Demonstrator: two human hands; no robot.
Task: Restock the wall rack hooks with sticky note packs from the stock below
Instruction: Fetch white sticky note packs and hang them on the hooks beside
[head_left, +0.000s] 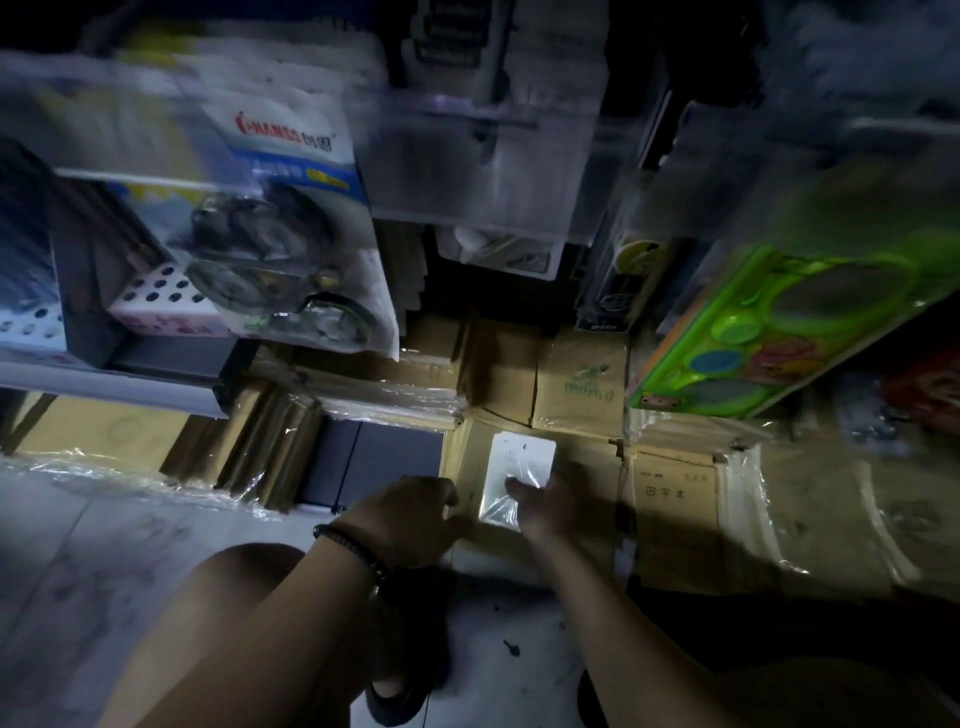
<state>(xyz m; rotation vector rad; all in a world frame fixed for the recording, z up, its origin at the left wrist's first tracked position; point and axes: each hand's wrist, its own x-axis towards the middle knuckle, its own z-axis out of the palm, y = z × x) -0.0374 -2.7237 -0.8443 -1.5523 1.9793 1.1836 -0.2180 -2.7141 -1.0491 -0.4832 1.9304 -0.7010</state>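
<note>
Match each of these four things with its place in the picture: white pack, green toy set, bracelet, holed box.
Things:
1 white pack
2 green toy set
3 bracelet
4 holed box

Places:
A on the shelf at the left
B held by the right hand
C round the wrist of the left hand
D at the upper right

Pairs: 1-B, 2-D, 3-C, 4-A
</note>
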